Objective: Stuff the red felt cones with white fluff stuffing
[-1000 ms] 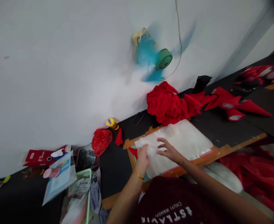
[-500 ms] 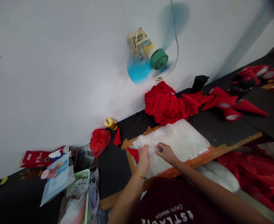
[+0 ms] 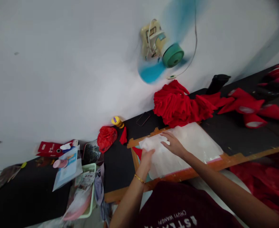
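Head view: left hand (image 3: pixel 146 158) and right hand (image 3: pixel 174 144), fingers spread flat, grip unclenched, press a white sheet (image 3: pixel 189 144) on the wooden frame (image 3: pixel 225 158), centre frame. Smoothing best runs outward, palms flat, to avoid creases.

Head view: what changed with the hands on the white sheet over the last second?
The right hand, pinched near the left hand half a second ago, has opened and slid up the white sheet, now lying flat on it. The left hand stays at the sheet's lower-left edge by the red scrap. The sheet remains on the wooden frame; the red fabric pile is unmoved.
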{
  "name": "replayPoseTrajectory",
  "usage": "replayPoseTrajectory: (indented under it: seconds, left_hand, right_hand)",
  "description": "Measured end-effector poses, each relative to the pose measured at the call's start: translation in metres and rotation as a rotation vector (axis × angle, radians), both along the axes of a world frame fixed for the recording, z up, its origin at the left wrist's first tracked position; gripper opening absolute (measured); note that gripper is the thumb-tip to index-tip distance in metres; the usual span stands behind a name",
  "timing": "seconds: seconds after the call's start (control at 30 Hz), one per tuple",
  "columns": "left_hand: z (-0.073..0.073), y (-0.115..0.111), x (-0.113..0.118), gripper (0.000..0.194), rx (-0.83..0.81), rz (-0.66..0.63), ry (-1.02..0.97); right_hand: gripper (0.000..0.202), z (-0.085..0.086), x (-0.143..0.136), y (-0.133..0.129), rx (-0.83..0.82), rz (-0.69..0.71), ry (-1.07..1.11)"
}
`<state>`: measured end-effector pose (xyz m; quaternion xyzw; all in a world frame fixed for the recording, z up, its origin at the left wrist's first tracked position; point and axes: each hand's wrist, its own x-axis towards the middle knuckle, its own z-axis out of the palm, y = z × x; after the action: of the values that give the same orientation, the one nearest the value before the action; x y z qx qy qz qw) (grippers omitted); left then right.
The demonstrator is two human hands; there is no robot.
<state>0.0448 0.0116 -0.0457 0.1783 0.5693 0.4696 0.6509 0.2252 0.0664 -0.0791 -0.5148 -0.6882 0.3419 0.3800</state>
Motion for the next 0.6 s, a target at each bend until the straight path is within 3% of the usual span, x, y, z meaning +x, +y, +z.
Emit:
replayPoseTrajectory:
  seconds: [0.1, 0.2, 0.27, 0.37, 0.5, 0.6]
  left_hand:
    - [0.004, -0.008, 0.006, 0.042, 0.045, -0.006, -0.075]
    - [0.011, -0.009, 0.007, 0.035, 0.076, -0.007, -0.182]
    - [0.012, -0.007, 0.007, 0.037, 0.069, 0.007, -0.177]
    - [0.004, -0.002, 0.006, 0.033, -0.007, 0.13, -0.063]
    - [-0.008, 0.005, -0.002, 0.032, -0.044, 0.284, 0.013]
    - [-0.008, 0.009, -0.01, 0.035, -0.03, 0.33, 0.006]
  right_hand:
    - [0.033, 0.013, -0.024, -0.01, -0.112, 0.05, 0.091]
    - [0.026, 0.014, -0.035, -0.02, -0.222, 0.042, 0.076]
    - [0.025, 0.013, -0.038, -0.026, -0.238, 0.111, 0.082]
    - [0.027, 0.013, -0.042, -0.032, -0.24, 0.181, 0.104]
    - [0.022, 0.011, -0.044, -0.036, -0.33, 0.088, 0.155]
    - [0.016, 0.009, -0.041, -0.036, -0.312, 0.06, 0.135]
